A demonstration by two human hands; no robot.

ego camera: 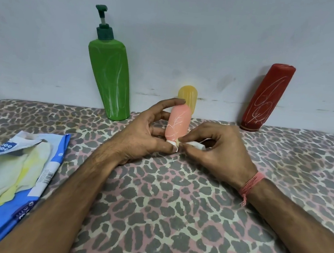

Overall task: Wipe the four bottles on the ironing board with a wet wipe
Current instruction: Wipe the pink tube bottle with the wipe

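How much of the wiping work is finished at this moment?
Done: nothing looks finished; white scribbles show on every bottle. In hand: the left hand holds the pink bottle while the right hand pinches the wipe at its cap end. Left: the green bottle, yellow bottle and red bottle stand against the wall, marks intact.

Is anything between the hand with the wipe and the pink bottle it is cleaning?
Nothing visible. The right hand presses the wet wipe against the lower end of the pink bottle, which the left hand holds.
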